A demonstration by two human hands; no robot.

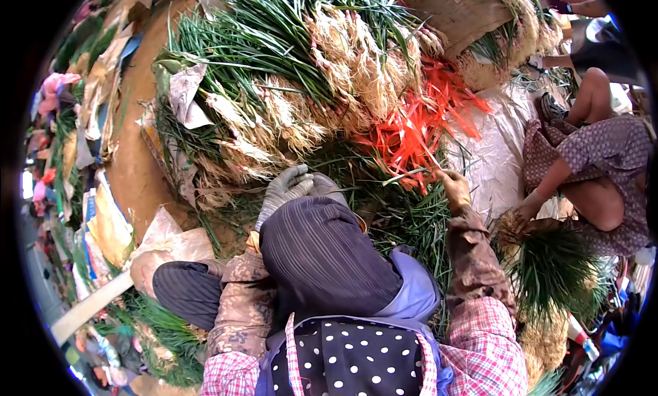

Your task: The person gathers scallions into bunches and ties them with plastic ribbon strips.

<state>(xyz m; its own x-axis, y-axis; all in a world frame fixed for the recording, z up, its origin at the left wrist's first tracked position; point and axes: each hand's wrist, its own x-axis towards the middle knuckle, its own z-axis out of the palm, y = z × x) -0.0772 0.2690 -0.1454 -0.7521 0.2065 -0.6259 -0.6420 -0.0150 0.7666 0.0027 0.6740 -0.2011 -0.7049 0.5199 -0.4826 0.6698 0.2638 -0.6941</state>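
Note:
My left hand (282, 192), in a grey knitted glove, lies beside my bent knee with its fingers stretched out and nothing visible in them. Just past its fingertips are the pale roots of bundled green onions (236, 139), stacked with leaves pointing away to the upper left. My right hand (454, 189), in a worn yellow-brown glove, reaches forward with fingers closed on the end of a red plastic strip. That strip comes from a tangled heap of red plastic strips (418, 125) lying against the onion roots.
Loose green leaves (418, 221) cover the ground between my hands. At right a crouching person in a patterned garment (603, 156) holds a bunch of green onions (548, 262). A pale sheet (490, 149) lies between us. Brown bare ground (133, 149) and sacks (110, 221) are at left.

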